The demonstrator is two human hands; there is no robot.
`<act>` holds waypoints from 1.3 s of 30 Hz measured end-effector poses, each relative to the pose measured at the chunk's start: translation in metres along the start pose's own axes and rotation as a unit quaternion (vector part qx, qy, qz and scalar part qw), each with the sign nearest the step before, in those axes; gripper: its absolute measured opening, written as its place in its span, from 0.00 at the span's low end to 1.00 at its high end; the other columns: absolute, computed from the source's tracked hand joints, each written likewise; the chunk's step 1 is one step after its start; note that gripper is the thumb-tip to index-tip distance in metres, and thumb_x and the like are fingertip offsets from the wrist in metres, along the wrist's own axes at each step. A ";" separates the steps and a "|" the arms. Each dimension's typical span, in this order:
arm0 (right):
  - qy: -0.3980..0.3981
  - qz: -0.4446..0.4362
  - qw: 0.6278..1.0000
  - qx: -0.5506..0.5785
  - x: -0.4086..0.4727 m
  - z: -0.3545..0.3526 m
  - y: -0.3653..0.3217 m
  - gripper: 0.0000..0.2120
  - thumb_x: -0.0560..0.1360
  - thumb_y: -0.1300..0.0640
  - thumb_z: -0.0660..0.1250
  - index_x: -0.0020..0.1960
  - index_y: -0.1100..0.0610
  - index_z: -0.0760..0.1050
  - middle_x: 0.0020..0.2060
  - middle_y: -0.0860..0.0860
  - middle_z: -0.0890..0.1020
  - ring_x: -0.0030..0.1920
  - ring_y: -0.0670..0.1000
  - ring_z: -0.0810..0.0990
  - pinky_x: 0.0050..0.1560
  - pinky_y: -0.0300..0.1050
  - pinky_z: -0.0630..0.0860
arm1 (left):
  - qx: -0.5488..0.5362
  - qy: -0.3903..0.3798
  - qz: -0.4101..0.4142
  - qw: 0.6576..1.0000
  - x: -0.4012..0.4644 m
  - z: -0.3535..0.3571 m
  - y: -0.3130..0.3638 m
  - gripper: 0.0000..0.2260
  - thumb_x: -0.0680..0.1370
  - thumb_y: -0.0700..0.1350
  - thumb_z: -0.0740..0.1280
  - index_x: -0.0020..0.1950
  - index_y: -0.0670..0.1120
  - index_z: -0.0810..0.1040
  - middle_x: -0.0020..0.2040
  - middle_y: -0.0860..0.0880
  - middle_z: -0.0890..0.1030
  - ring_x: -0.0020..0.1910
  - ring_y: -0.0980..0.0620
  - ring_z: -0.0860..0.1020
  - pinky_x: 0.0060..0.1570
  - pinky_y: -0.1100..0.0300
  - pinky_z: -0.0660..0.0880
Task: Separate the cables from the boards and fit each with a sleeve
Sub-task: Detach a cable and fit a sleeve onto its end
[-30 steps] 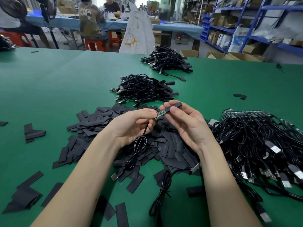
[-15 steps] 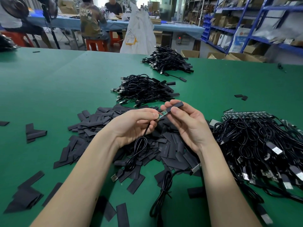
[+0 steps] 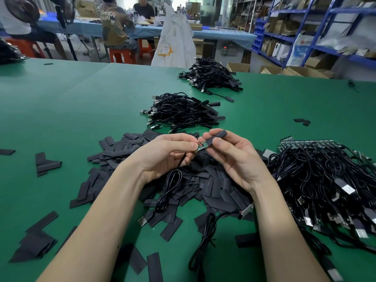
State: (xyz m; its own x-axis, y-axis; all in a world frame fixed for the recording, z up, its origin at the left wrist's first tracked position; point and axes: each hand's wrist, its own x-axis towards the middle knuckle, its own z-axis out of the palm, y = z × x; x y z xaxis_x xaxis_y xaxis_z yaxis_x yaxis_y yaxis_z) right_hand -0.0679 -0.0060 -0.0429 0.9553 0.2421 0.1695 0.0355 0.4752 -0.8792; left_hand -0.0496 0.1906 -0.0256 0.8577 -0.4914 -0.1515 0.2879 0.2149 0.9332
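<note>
Both forearms reach out over the green desk (image 3: 61, 102), wrists raised and the hands meeting in the air above a heap of flat black sleeves (image 3: 203, 180). The left hand (image 3: 164, 155) is turned palm inward, its grip closed on a small green board (image 3: 202, 147) pinched between thumb and fingertip; the board's black cable (image 3: 173, 180) drops from under that hand and loops down to a USB plug (image 3: 145, 219) lying on the sleeves. The right hand (image 3: 238, 159) faces it, palm partly up, thumb and forefinger pinching one black sleeve (image 3: 216, 136) whose near end sits over the tip of the board. Just right of that hand lies a big tangle of unsleeved cables (image 3: 325, 180) with boards along its far edge. Farther across the desk sit two piles of finished cables (image 3: 183, 112).
</note>
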 end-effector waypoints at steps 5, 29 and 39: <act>0.015 -0.013 1.000 -0.002 0.002 0.004 0.001 0.09 0.72 0.62 0.71 0.48 0.53 0.87 0.50 0.53 0.87 0.55 0.49 0.86 0.51 0.36 0.80 | -0.029 0.012 -0.003 1.000 0.002 0.001 -0.002 0.07 0.68 0.39 0.74 0.46 0.44 0.84 0.36 0.50 0.80 0.32 0.57 0.77 0.35 0.67 0.77; 0.134 -0.029 0.989 0.057 0.008 0.006 0.008 0.06 0.69 0.60 0.73 0.46 0.55 0.87 0.49 0.55 0.87 0.52 0.48 0.86 0.50 0.37 0.81 | 0.297 0.143 0.279 0.902 0.008 0.019 -0.014 0.03 0.76 0.38 0.75 0.49 0.44 0.86 0.44 0.50 0.87 0.45 0.49 0.86 0.53 0.46 0.82; 0.124 -0.016 0.991 0.055 0.008 0.005 0.008 0.11 0.70 0.60 0.73 0.52 0.59 0.84 0.50 0.56 0.87 0.53 0.50 0.86 0.51 0.38 0.81 | 0.271 0.144 0.275 0.911 0.011 0.016 -0.016 0.02 0.76 0.41 0.76 0.47 0.47 0.86 0.42 0.49 0.87 0.43 0.47 0.86 0.52 0.44 0.82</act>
State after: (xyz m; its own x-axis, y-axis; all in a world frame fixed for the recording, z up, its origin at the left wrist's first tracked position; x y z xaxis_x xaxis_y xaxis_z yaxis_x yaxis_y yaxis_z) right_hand -0.0608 0.0038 -0.0465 0.9974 0.0172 0.0700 0.0476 0.5720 -0.8188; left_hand -0.0518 0.1684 -0.0365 0.9074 -0.1776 0.3809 -0.4048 -0.1251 0.9058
